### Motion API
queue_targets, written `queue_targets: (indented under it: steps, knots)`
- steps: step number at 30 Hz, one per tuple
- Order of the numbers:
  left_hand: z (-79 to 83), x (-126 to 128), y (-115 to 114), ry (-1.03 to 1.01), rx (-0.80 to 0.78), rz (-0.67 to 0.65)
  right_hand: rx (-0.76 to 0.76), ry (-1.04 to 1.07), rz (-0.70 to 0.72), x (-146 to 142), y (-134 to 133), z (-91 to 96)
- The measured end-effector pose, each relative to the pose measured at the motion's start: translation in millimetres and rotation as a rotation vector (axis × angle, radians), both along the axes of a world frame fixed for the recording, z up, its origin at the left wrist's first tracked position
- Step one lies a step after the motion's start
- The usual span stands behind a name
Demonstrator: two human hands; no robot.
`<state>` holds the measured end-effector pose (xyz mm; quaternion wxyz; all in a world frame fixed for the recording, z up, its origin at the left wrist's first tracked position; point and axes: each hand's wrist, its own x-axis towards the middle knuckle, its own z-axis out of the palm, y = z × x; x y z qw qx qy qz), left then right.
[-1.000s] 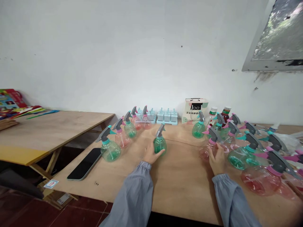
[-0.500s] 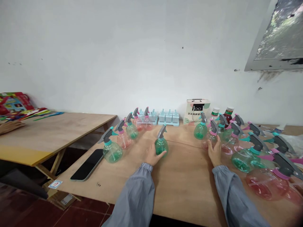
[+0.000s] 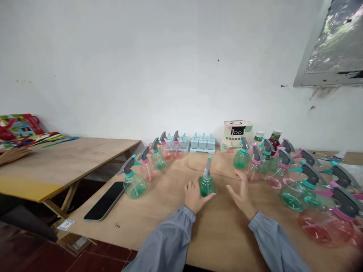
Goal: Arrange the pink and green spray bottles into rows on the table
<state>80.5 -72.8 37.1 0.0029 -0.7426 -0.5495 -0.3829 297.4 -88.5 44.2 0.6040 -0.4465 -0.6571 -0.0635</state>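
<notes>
Our green translucent plastic spray bottle point(image 3: 206, 185), grey trigger head up, stands upright mid-bench on the pale plywood bench point(image 3: 221, 238). Our left hand point(image 3: 195, 197) wraps its belly, fingers closed on it. Our right hand point(image 3: 242, 196) hovers just beside it, fingers spread, holding nothing. We judge this the gripping step; a two-handed hold would need the right palm on the bottle's free side. Other pink and green spray bottles point(image 3: 297, 189) crowd the right.
</notes>
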Motion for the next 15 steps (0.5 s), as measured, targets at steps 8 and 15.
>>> queue_targets:
  steps: [8,15]
  knots:
    - [-1.0,1,6,0.202,0.039,-0.463,-0.258,0.234,0.215,-44,5,11.2]
    - [91.4,-64,134,-0.09,-0.138,0.13,-0.307,0.258,0.255,-24,-2,8.2]
